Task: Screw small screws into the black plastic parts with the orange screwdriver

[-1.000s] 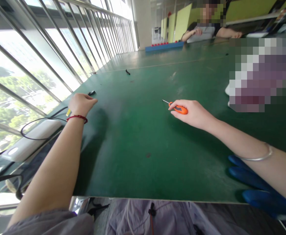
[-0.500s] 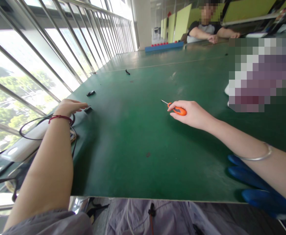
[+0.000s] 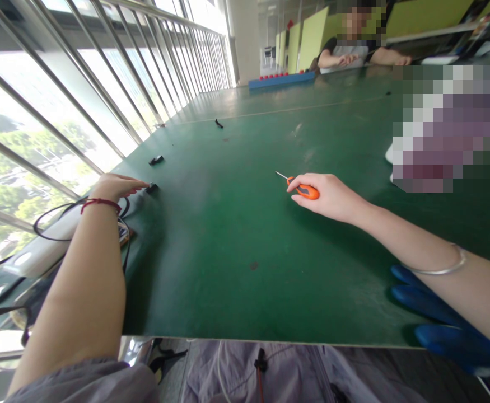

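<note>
At the near edge of the green table (image 3: 228,268), my right forearm lies over a blue glove (image 3: 438,313) at the right corner. A sweep of that arm could drag the glove off the edge.

Further in, my right hand (image 3: 332,196) is closed around the orange-handled screwdriver (image 3: 306,191), thin shaft pointing left and away, tip just above the mat. Judged risk: the fine tip scratches the mat or catches if I slide the hand forward carelessly.

Off to the left, my left hand (image 3: 116,187) lies flat and mostly open, fingertips touching or just short of a small black part (image 3: 152,188); I cannot tell if it is pinched. The part sits near the table's left edge, so a clumsy nudge could push it over toward the black cable (image 3: 54,215) below. It lies well apart from the screwdriver.

Beyond, a second small black piece (image 3: 156,160), then a third (image 3: 218,123). Far end: another person's hands on the table.
</note>
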{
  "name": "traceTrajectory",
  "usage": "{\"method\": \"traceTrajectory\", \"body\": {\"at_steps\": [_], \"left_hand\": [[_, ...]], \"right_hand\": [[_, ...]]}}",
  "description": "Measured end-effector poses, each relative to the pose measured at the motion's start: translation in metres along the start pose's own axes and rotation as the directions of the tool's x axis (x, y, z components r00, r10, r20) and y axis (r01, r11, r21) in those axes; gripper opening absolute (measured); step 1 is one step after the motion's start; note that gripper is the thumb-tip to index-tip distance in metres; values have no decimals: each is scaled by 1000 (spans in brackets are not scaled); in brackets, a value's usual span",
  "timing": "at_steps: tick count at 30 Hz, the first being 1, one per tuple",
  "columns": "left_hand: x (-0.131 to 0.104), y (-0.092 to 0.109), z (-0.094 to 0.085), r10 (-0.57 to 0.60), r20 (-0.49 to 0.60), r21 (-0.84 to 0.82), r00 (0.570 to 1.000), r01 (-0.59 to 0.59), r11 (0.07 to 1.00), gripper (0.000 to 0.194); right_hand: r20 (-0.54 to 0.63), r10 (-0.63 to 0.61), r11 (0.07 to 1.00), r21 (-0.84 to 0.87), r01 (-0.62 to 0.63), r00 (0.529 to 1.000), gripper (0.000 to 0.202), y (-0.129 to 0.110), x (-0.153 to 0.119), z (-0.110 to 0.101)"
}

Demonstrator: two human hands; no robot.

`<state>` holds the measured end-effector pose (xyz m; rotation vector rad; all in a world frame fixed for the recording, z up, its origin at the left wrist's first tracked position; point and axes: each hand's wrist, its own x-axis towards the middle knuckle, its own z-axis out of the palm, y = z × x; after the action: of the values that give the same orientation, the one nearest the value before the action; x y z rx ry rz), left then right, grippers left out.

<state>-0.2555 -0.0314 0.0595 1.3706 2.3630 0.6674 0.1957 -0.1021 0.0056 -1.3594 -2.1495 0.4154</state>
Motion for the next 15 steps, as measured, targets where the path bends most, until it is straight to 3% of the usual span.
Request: {"method": "traceTrajectory", "body": {"at_steps": [6,15], "left_hand": [[-6,7,0,-15,-1,44,1000,15,999,22],[2,-1,-1,19,25,9,1000,-19,1000,28]], "right_hand": [[14,-6,1000,-3,6,1000,22,0,0,0],[21,-12,1000,-16,13,1000,23,0,0,0]]}}
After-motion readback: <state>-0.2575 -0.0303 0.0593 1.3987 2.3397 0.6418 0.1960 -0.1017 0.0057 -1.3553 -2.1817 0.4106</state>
